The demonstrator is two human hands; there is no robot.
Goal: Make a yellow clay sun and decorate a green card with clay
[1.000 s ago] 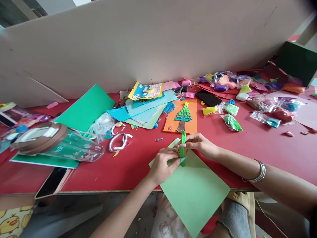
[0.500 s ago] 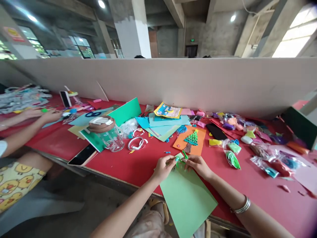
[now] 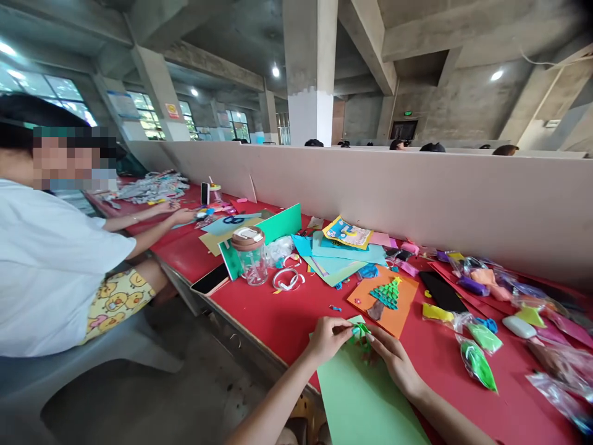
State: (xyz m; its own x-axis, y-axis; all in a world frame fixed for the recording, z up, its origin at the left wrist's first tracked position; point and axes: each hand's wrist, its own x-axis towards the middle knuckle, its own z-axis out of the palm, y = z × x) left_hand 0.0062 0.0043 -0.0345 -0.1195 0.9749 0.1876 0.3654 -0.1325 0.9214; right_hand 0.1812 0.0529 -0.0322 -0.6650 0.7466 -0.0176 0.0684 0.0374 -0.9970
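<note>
Both of my hands meet over the top end of a light green sheet of paper (image 3: 370, 395), which hangs past the table's front edge. Between my fingertips is a small piece of bright green modelling clay (image 3: 362, 332). My left hand (image 3: 330, 339) pinches it from the left, thumb and forefinger together. From the right, my right hand (image 3: 393, 355) has its fingertips closed on the same clay. My fingers partly cover its shape. Just beyond lies an orange card (image 3: 403, 309) bearing a clay tree (image 3: 385, 293) with a brown trunk.
Bagged green clay (image 3: 477, 364), a yellow packet (image 3: 438, 313) and many other packets lie to the right. At left stand a lidded cup (image 3: 252, 259) and a phone (image 3: 210, 279), with white earphones (image 3: 288, 279) nearby. A co-worker (image 3: 60, 259) sits farther left. A partition (image 3: 370, 179) runs behind.
The view has swung left and brought the co-worker into sight. The green clay, which stuck up above my fingers, now sits lower and bunched between both hands.
</note>
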